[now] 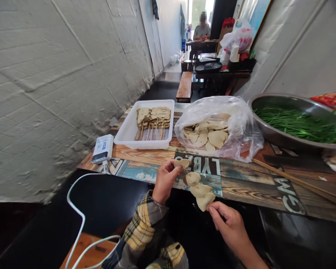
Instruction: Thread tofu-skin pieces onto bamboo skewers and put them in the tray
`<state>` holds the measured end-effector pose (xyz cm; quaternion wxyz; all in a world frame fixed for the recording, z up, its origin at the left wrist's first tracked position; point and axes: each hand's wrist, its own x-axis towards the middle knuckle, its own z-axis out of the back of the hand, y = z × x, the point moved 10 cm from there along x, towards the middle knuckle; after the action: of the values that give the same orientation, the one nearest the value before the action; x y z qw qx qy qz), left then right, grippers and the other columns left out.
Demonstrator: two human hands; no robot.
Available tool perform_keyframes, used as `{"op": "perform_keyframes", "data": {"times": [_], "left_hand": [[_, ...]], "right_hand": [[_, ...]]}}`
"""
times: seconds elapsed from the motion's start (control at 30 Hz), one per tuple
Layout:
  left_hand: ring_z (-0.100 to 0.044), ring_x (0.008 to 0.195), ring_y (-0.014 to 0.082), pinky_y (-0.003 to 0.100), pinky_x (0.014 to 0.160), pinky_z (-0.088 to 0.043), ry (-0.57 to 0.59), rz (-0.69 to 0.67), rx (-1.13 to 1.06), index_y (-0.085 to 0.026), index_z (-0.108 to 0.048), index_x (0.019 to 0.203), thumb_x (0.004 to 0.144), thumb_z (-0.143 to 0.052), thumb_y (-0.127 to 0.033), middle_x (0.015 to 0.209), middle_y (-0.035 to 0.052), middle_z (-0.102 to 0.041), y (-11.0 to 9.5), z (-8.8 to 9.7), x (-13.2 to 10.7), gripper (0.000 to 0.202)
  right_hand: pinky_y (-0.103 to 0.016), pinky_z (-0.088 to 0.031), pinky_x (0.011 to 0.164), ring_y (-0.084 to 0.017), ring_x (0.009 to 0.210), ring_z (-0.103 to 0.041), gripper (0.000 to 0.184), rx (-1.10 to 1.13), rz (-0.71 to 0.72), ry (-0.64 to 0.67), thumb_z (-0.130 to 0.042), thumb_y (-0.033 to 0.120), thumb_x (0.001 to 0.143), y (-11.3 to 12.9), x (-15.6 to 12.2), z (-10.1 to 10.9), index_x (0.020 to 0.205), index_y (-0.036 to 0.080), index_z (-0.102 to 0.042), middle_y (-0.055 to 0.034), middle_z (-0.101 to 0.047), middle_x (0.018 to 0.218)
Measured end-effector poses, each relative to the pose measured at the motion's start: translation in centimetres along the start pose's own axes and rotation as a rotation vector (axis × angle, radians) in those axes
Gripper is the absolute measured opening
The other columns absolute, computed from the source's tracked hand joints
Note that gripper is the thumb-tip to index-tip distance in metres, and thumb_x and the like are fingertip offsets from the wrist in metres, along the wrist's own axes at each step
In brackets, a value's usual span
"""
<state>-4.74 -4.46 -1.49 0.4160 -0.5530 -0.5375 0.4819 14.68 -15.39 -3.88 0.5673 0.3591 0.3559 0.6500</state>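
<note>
In the head view my left hand [165,178] pinches a thin beige food slice [182,163] at the far tip of a thin skewer [186,170]. Several more folded slices [201,188] are threaded along that skewer. My right hand [226,221] is closed on the skewer's near end, just below the lowest slice. Behind them, a clear plastic bag [242,138] lies with its mouth towards me, and loose beige slices [203,135] fill it. To its left stands a white plastic tray [148,145] with finished-looking skewers [154,116] stacked in it.
A steel basin [291,140] of green chives [299,121] stands at the right. Long wooden sticks [299,181] lie on the patterned table [240,186]. A white power bank [102,148] with a cable [81,209] sits at the left edge. A person [202,31] sits far back.
</note>
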Motion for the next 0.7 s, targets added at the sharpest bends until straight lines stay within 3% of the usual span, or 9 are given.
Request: {"op": "perform_keyframes", "data": {"times": [0.2, 0.37, 0.53, 0.7], "left_hand": [[-0.059, 0.065, 0.0145, 0.026, 0.065, -0.046, -0.05, -0.083, 0.149, -0.016, -0.066, 0.08, 0.074, -0.07, -0.031, 0.069, 0.0008, -0.065, 0.3, 0.6, -0.5, 0.017], [-0.06, 0.067, 0.0149, 0.026, 0.066, -0.046, -0.004, -0.131, 0.223, -0.017, -0.065, 0.08, 0.076, -0.069, -0.031, 0.07, 0.0005, -0.064, -0.3, 1.1, -1.1, 0.016], [-0.056, 0.063, 0.0128, 0.025, 0.064, -0.045, 0.031, -0.078, 0.141, -0.015, -0.064, 0.077, 0.075, -0.072, -0.031, 0.068, 0.0003, -0.063, -0.9, 1.5, -2.1, 0.018], [-0.052, 0.06, 0.0104, 0.023, 0.059, -0.041, -0.006, 0.012, -0.019, -0.015, -0.063, 0.077, 0.07, -0.076, -0.03, 0.069, 0.0003, -0.062, -0.5, 2.7, -2.5, 0.021]], "right_hand": [[-0.021, -0.038, 0.048, -0.011, 0.043, -0.046, 0.034, 0.01, -0.037, -0.021, -0.046, 0.037, 0.094, 0.3, -1.0, -0.1, 0.073, 0.018, -0.065, 0.0049, -0.047, 0.047], [-0.021, -0.036, 0.047, -0.011, 0.043, -0.046, 0.034, 0.06, -0.044, 0.0, -0.046, 0.037, 0.094, 0.7, -0.9, -1.1, 0.073, 0.018, -0.065, 0.005, -0.047, 0.047], [-0.021, -0.036, 0.047, -0.011, 0.042, -0.044, 0.035, 0.112, -0.063, 0.001, -0.046, 0.039, 0.094, 1.1, -1.1, -2.0, 0.072, 0.018, -0.064, 0.0058, -0.044, 0.045], [-0.021, -0.036, 0.047, -0.011, 0.042, -0.044, 0.036, 0.203, -0.093, 0.061, -0.046, 0.042, 0.093, 0.7, -1.5, -3.5, 0.076, 0.017, -0.066, 0.0056, -0.045, 0.045]]}}
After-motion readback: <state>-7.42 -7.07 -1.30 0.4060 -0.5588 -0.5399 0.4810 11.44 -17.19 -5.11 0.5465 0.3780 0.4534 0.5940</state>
